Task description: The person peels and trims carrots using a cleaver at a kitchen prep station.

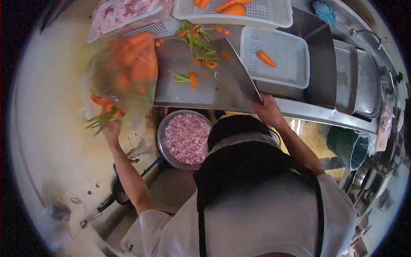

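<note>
My left hand is closed around carrots with green tops, held beside the counter's left end, below a clear plastic bag of carrots. The greens hang past my fingers on the left. My right hand grips the handle of a large cleaver at the counter's front edge. Its wide blade slants up and left over the steel counter. Cut carrot tops and small orange bits lie left of the blade. A single carrot rests in a white perforated basket to its right.
At the back, one white basket holds several carrots and another contains pale pink meat. Below the counter's front edge sits a metal bowl of minced meat. Metal trays and a green bin are on the right.
</note>
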Demonstrator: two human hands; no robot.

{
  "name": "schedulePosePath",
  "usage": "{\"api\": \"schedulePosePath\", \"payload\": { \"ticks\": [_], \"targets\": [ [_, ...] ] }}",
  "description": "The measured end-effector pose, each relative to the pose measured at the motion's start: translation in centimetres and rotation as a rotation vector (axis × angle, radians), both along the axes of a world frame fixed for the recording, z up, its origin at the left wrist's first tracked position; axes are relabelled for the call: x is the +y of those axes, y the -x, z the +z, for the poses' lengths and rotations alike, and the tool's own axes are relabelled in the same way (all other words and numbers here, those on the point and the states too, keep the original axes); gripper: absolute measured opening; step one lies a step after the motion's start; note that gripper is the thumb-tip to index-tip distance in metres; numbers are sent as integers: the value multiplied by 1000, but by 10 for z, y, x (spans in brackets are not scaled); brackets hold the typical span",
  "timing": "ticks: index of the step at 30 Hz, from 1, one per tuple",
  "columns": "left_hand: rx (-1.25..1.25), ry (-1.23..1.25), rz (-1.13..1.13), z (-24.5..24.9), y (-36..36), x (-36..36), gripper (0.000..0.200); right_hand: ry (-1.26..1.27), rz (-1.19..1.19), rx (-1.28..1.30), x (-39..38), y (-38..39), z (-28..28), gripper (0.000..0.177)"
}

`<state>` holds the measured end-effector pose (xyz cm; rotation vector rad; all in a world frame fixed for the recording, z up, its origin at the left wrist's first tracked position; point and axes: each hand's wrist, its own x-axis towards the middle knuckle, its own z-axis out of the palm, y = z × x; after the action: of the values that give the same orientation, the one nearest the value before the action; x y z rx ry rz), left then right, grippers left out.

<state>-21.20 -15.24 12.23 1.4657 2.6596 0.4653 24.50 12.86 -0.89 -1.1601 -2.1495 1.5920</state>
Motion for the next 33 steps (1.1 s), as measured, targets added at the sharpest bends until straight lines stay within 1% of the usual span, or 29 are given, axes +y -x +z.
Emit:
{"api": "schedulePosePath", "payload": {
  "ticks": [1,3,5,6,8,9,11,12,14,15,17,18,19,20,22,23,24,25,26,27,28,29,31,32,33],
  "targets": [
    [-53,-138,61,-2,-4,-1,48,-102,21,23,1,-4,-8,14],
    [-160,-412,195,-3,-11,-3,45,-54,17,-25,1,-8,-8,14],
    [-178,-458,373,11,-15,-9,43,-8,14,-72,0,-9,-5,15],
    [-196,-451,374,6,-7,-20,43,-11,4,-70,0,-8,-5,14],
    [-264,-677,372,0,12,-42,42,-10,-6,-79,1,-10,-13,14],
    [-274,-671,375,5,4,-43,42,-24,-22,-48,0,-12,-21,14],
    [-235,-643,457,27,-11,-39,44,-34,-38,-22,-3,-13,-23,14],
    [-238,-638,458,32,-11,-42,44,-24,-13,-24,-2,-12,-14,15],
    [-199,-803,272,40,-5,-51,55,-11,10,-27,-1,-8,2,15],
    [-200,-802,272,47,-4,-56,55,5,-4,-19,-2,-6,9,16],
    [-447,-1111,230,61,-1,-63,69,20,-16,-9,-2,-4,12,17],
    [-446,-1110,232,71,-22,-46,69,-14,-15,34,-2,-3,12,17],
    [-581,-1194,251,83,-61,-16,71,-47,-12,78,-3,-2,12,17],
    [-716,-1278,269,88,-81,1,74,-47,-8,81,-3,0,12,17],
    [-853,-802,265,44,-69,-12,70,-71,42,-54,-1,8,15,17],
    [-732,-615,430,32,-114,20,64,-74,47,-39,-2,14,23,17],
    [-832,-343,463,18,-139,38,59,-102,21,-26,-6,23,35,18],
    [-806,-159,338,-16,-152,65,59,-131,-3,-11,-9,30,44,21],
    [-557,-113,131,-55,-158,79,60,-133,4,6,-13,35,50,21],
    [-821,-204,106,-50,-178,101,57,-172,51,100,-17,39,55,25],
    [-836,-219,102,-56,-190,112,57,-213,91,189,-20,41,59,32],
    [-856,-231,95,-66,-196,117,57,-216,79,192,-24,42,61,32],
    [-836,-219,70,-73,-196,118,57,-301,284,43,-29,45,64,53],
    [-817,-211,61,-77,-202,116,56,-303,275,43,-28,46,63,53],
    [-798,-201,56,-80,-205,112,56,-358,357,-17,-29,47,61,61]
  ]
}}
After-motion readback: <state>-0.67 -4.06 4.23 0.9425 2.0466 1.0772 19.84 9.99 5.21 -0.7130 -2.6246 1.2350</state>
